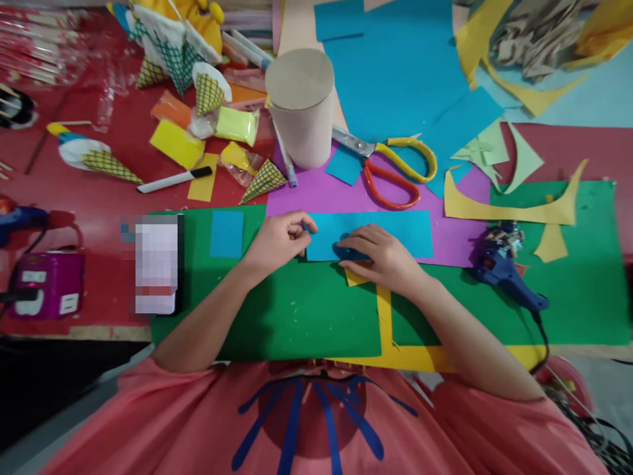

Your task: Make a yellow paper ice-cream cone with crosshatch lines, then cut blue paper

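A blue strip of craft sheet (326,227) lies crosswise in front of me, over a purple sheet (450,241) and green sheets (306,323). My left hand (279,241) is at the strip's left end, its fingers curled inward. Whether anything is between those fingertips, I cannot make out. Over the strip's middle rests my right hand (388,257), fingers slightly bent and thumb apart, touching the lower edge. A yellow scrap (356,278) shows beneath that thumb. Left of my left hand lies a small blue rectangle (227,234).
Scissors (368,150) with red and yellow handles lie beyond the strip, beside a pale cylinder (309,122). A blue glue gun (509,270) sits at right, a phone (157,267) at left. Yellow offcuts (514,210), a marker (173,180) and checked cones (264,181) lie around.
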`<state>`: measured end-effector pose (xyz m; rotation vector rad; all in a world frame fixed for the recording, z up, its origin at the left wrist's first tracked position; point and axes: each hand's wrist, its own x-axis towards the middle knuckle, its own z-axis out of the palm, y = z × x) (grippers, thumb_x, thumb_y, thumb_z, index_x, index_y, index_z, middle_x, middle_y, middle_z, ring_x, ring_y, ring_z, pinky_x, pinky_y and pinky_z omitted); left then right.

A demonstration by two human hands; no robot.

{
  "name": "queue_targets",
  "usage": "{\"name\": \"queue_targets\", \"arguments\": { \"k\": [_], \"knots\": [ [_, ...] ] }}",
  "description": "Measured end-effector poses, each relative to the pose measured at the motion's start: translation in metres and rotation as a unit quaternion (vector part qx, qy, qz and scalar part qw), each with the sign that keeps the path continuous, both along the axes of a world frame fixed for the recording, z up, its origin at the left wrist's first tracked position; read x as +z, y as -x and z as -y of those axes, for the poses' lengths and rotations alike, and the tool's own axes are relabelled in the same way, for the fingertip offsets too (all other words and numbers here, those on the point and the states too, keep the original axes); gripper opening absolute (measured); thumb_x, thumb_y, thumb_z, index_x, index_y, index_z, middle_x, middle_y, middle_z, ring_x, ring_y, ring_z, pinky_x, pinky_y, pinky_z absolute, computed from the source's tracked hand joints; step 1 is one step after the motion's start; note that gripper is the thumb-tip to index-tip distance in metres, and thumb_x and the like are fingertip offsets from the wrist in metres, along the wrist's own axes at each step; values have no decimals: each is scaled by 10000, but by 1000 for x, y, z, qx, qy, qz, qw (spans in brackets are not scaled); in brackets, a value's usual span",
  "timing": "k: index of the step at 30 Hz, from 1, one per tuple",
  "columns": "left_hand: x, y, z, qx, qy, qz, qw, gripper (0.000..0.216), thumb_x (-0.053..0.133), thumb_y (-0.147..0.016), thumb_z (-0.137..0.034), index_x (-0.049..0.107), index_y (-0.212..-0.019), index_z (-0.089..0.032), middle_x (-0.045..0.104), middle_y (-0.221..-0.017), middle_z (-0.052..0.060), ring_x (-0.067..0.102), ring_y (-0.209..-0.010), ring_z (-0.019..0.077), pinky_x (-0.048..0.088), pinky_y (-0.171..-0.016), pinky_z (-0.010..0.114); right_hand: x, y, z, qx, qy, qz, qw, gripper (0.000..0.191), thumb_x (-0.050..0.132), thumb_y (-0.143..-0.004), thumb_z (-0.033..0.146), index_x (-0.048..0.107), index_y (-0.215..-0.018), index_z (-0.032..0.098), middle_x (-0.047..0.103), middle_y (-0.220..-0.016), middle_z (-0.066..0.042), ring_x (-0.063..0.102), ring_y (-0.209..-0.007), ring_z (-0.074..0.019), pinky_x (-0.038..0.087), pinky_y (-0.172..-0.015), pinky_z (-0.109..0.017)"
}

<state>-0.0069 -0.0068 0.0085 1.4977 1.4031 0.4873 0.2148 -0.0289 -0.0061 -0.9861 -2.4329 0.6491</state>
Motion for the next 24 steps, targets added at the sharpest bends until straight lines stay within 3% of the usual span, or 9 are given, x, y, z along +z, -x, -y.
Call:
{"name": "queue_targets", "arguments": {
  "k": [4,8,11,14,18,21,24],
  "knots": [
    [0,3,-1,-9,23,18,1000,106,533,-727,-151,572,-814,-195,586,-514,-58,498,-380,58,398,-378,142,-1,1,0,4,8,40,999,373,531,-857,472,599,-1019,144,651,-933,-115,557,-819,-223,464,-725,-366],
    [-2,5,-2,-35,7,45,998,171,519,-821,-249,606,-961,-202,668,-660,-13,593,-487,83,491,-478,180,-4,2,1,-26,0,39,999,292,491,-894,406,586,-943,134,639,-838,-103,539,-728,-196,447,-670,-336],
    [0,8,-5,-60,-119,2,991,226,488,-833,-214,639,-1001,-222,707,-895,18,671,-808,133,543,-753,253,-5,2,1,-31,-8,33,999,262,476,-907,384,591,-930,149,640,-821,-96,538,-719,-192,441,-658,-326],
    [2,13,-10,-143,-228,-52,962,326,434,-793,-110,656,-989,-246,674,-1090,-4,597,-1067,156,442,-974,314,-6,-1,0,-30,-11,25,999,227,450,-924,328,603,-905,162,648,-830,-94,554,-747,-193,446,-672,-323],
    [2,16,-11,-242,-239,-133,931,372,489,-764,-129,603,-1096,-252,659,-1130,-6,557,-1086,199,373,-968,377,-3,-4,0,-48,23,-9,999,213,433,-929,269,599,-846,163,647,-801,-84,577,-769,-185,461,-680,-309],
    [-3,12,-9,-230,-253,-162,926,192,501,-861,-275,620,-1006,-233,682,-1018,7,582,-985,199,365,-896,372,1,-5,1,-56,54,-32,996,187,460,-910,255,588,-809,164,642,-766,-73,581,-750,-178,465,-665,-304],
    [-9,6,-4,-197,-248,-153,936,193,464,-905,-326,616,-968,-225,678,-931,14,589,-901,179,379,-836,342,4,-4,3,-41,61,-28,997,173,471,-900,253,574,-784,175,636,-740,-59,575,-726,-172,466,-652,-300]
  ]
}}
